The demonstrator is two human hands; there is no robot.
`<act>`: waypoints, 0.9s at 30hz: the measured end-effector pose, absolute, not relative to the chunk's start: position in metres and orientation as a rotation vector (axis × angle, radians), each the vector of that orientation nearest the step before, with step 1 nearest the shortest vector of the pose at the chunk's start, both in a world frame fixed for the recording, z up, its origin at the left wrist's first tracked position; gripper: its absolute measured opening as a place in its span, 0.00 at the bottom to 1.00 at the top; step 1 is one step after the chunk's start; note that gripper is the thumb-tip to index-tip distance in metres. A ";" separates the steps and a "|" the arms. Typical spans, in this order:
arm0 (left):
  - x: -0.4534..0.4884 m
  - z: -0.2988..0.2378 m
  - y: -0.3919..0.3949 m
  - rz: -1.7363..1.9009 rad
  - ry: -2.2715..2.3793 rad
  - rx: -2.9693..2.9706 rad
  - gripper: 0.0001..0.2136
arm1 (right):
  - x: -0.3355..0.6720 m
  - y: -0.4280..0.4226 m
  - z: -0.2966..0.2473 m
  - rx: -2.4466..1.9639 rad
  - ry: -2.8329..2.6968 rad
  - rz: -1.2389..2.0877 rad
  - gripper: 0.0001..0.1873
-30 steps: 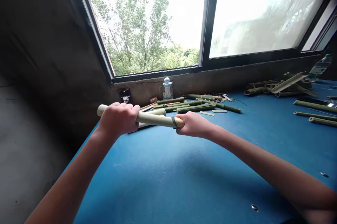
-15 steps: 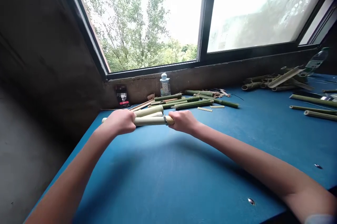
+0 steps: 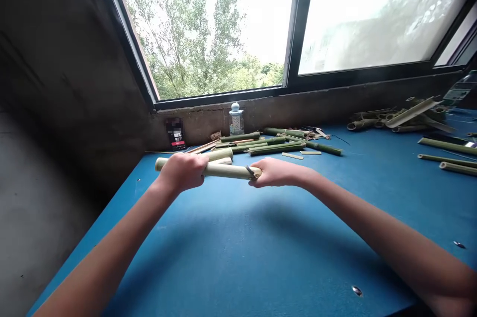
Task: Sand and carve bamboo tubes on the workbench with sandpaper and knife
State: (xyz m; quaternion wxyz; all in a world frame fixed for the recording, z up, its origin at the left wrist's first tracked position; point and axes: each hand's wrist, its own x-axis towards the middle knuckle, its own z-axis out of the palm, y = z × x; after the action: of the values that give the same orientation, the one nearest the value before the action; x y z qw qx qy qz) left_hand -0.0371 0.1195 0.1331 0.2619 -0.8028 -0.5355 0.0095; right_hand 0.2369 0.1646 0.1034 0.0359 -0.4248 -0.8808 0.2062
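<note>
A pale green bamboo tube (image 3: pixel 227 171) lies across both hands, just above the blue table. My left hand (image 3: pixel 182 173) grips it around the middle, with its far end sticking out to the left. My right hand (image 3: pixel 278 173) holds the tube's right end. A small grey metal piece (image 3: pixel 250 171) sits at that end, against my right fingers. Its full shape is hidden, so I cannot tell what tool it is. A shorter pale bamboo piece (image 3: pixel 219 155) lies just behind the tube.
Several green bamboo lengths (image 3: pixel 278 148) lie behind my hands against the concrete sill. More cut bamboo (image 3: pixel 395 120) is heaped at the back right. A phone (image 3: pixel 175 133) and a small glass bottle (image 3: pixel 236 120) stand at the window's foot. A dark wall is at the left.
Both hands have shifted right and the tube now tilts slightly down at its right end, where half a second ago it lay nearly level. The grip looks unchanged.
</note>
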 end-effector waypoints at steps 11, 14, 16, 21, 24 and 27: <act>-0.037 0.139 0.125 0.438 -1.914 -2.419 0.02 | 0.213 0.178 0.057 -1.286 -2.578 0.036 0.16; -0.041 0.138 0.127 0.422 -1.892 -2.422 0.04 | 0.214 0.175 0.060 -1.289 -2.585 0.109 0.20; -0.041 0.138 0.128 0.321 -1.812 -2.352 0.07 | 0.220 0.174 0.069 -1.303 -2.600 0.223 0.24; -0.034 0.144 0.123 0.106 -1.556 -2.169 0.09 | 0.250 0.182 0.094 -1.254 -2.606 0.578 0.35; -0.030 0.149 0.117 0.071 -1.464 -2.114 0.10 | 0.267 0.188 0.102 -1.223 -2.531 0.601 0.37; -0.028 0.152 0.112 0.079 -1.422 -2.107 0.09 | 0.275 0.193 0.105 -1.251 -2.404 0.436 0.37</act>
State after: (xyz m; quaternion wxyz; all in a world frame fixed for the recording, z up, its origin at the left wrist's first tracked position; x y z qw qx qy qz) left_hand -0.0276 0.1119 0.1517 0.2948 -0.7918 -0.5341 0.0295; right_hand 0.2748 0.1932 0.1045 0.1972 -0.4467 -0.8587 0.1557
